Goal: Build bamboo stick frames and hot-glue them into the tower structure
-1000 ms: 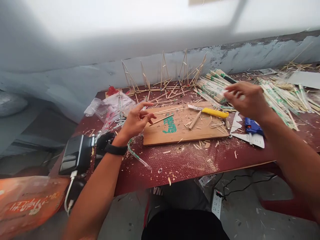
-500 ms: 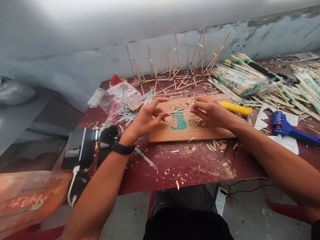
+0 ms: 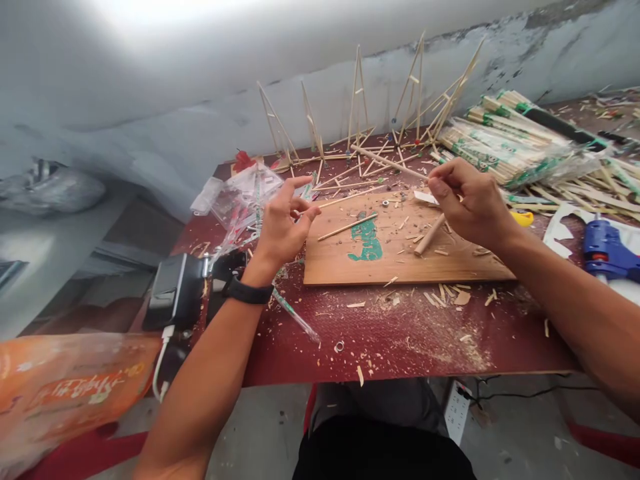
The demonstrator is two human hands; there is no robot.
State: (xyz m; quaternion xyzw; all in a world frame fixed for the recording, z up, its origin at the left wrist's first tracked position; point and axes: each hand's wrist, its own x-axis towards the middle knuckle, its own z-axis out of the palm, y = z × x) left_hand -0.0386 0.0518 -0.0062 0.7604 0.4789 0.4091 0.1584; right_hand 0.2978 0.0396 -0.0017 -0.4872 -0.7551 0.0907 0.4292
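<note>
Two hands: the left hand [image 3: 283,223] hung over the left part of the bench [image 3: 400,340], fingers spread and holding nothing. The right hand [image 3: 473,203] was closed in a pinch on the near end of a long stick [image 3: 390,162].
Stick's place: it slanted from the right fingertips back toward the stick frames [image 3: 360,93] standing by the wall, above the far edge of the board [image 3: 400,263].
Under the right hand: a knife [image 3: 523,218] with a yellow handle lay partly hidden, its pale blade poking out just beside the fingers. A short dowel [image 3: 429,235] lay on the board near it.
By the left hand: clear plastic bags [image 3: 245,193] were just beside it, and a thin skewer [image 3: 347,227] lay on the board nearby.
Further right: wrapped bundles [image 3: 500,143] and a blue glue gun [image 3: 605,248].
Risk: the exposed blade sat close under the right fingers, so a careless drop of that hand could likely nick them. Held only at its end, the long stick could swing into the fragile frames and knock them over.
Change: half a second earlier both hands held one thin stick between them over the board. Since then they had parted, the left opened and the right lifted toward the back.
</note>
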